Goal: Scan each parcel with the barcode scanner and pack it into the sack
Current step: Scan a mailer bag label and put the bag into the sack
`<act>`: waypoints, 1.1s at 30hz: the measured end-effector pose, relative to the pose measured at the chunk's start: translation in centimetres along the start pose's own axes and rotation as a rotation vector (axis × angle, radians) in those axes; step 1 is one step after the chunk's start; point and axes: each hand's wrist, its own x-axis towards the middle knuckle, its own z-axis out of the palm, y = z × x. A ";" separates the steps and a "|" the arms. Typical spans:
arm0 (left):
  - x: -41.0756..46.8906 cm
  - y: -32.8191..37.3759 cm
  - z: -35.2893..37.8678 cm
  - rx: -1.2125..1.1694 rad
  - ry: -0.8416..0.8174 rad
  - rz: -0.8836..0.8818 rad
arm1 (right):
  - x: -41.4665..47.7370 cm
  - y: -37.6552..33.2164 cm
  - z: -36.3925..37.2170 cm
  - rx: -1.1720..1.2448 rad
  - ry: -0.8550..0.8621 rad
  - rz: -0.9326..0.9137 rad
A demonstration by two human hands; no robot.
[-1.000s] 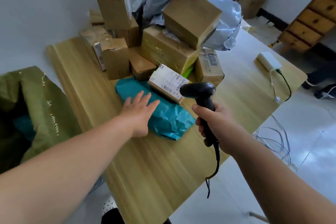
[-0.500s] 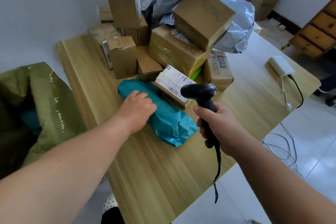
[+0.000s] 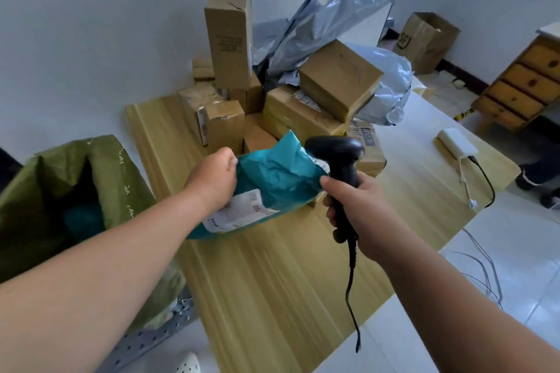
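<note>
Counter (image 3: 272,297) space at the far end is taken up by a pile of cardboard boxes (image 3: 303,118). An open-mouthed green sack (image 3: 45,191) is positioned just beside the counter's left edge. The teal parcel (image 3: 278,172) is held tilted over the counter, between sack and boxes, with its white label (image 3: 242,215) facing upward; its upper left edge is gripped by the left hand (image 3: 212,182). The barcode scanner (image 3: 336,151) is gripped at the handle by the right hand (image 3: 360,209), its head just beside the parcel's right edge.
</note>
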 end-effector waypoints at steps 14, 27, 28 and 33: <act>-1.6 1.7 -6.5 -0.568 -0.076 -0.414 | -0.8 -4.0 5.0 0.072 0.130 -0.208; -3.8 3.2 -10.5 0.418 0.109 0.175 | -2.0 -9.2 7.7 -0.412 0.006 -0.410; -4.1 3.7 -10.4 0.455 0.086 0.237 | -1.9 -9.4 7.9 -0.457 0.001 -0.401; -5.2 5.9 -10.2 0.463 0.100 0.382 | -0.8 -9.0 8.3 -0.596 0.005 -0.292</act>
